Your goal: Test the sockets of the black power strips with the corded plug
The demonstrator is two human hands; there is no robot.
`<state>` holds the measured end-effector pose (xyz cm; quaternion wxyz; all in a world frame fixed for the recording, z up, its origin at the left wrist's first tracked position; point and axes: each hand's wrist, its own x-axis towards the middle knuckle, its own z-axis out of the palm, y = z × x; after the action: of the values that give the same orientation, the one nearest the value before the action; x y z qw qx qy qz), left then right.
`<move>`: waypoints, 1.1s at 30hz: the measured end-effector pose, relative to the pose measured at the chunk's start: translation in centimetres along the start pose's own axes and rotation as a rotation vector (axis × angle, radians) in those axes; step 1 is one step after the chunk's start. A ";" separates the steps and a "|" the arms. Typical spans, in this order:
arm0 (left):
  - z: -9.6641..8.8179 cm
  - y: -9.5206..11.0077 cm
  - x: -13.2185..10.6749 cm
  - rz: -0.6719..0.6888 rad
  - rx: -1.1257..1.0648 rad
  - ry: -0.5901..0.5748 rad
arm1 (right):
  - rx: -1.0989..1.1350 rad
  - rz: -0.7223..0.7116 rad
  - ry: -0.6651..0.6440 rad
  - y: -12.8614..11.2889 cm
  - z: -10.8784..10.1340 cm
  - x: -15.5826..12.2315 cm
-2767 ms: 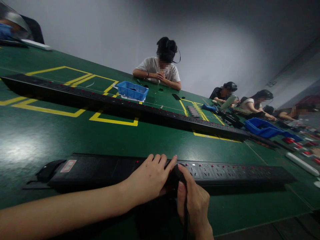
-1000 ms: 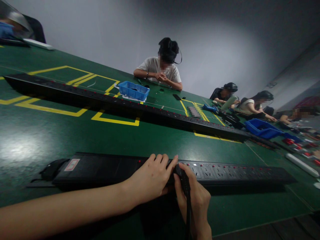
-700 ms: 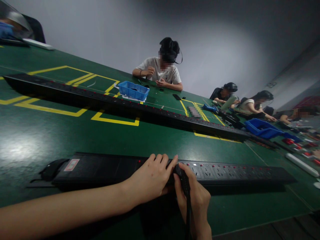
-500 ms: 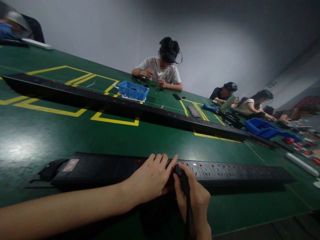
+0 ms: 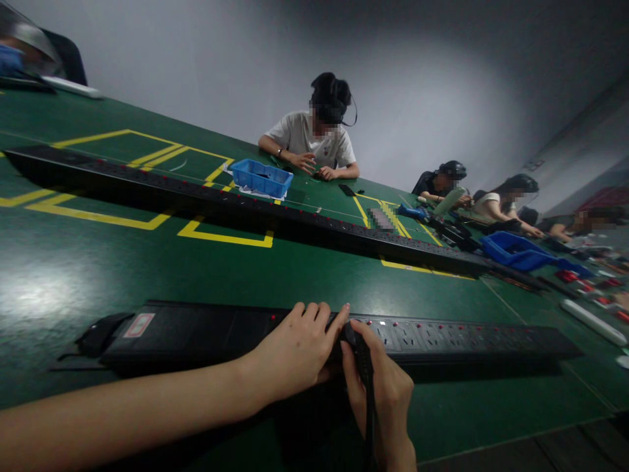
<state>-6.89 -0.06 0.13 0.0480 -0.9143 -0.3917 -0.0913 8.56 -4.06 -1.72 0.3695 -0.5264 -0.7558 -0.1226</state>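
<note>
A long black power strip (image 5: 457,335) with red lamps lies across the green table (image 5: 295,275) in front of me. My left hand (image 5: 295,347) lies over the strip's middle, fingers curled round its body. My right hand (image 5: 386,393) is closed round a black plug (image 5: 354,337) pressed against a socket on the strip, right beside my left fingertips. A black cord (image 5: 368,419) runs down from the plug through that hand. The strip's left end carries a white and red label (image 5: 136,324).
A second, much longer black strip (image 5: 246,210) crosses the table farther back over yellow floor-style markings. A light blue bin (image 5: 260,177) sits before a seated person in white. More people, a dark blue bin (image 5: 514,251) and small parts fill the right end.
My hands and the plug have hardly moved since the earlier frames; the right hand shifted up slightly round the plug. The person opposite has moved their hands over the table.
</note>
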 end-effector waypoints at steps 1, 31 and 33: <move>0.0 0.0 0.0 -0.001 -0.002 0.002 | -0.002 0.001 0.002 0.0 0.0 0.0; -0.2 0.0 0.1 0.004 0.014 0.001 | -0.021 -0.009 0.009 0.0 0.0 0.1; -0.2 0.0 0.1 0.003 0.017 0.000 | -0.021 -0.009 0.009 -0.1 0.0 0.2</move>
<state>-6.85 -0.08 0.37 0.0557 -0.9145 -0.3911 -0.0877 8.46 -3.97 -1.56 0.3669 -0.5264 -0.7552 -0.1344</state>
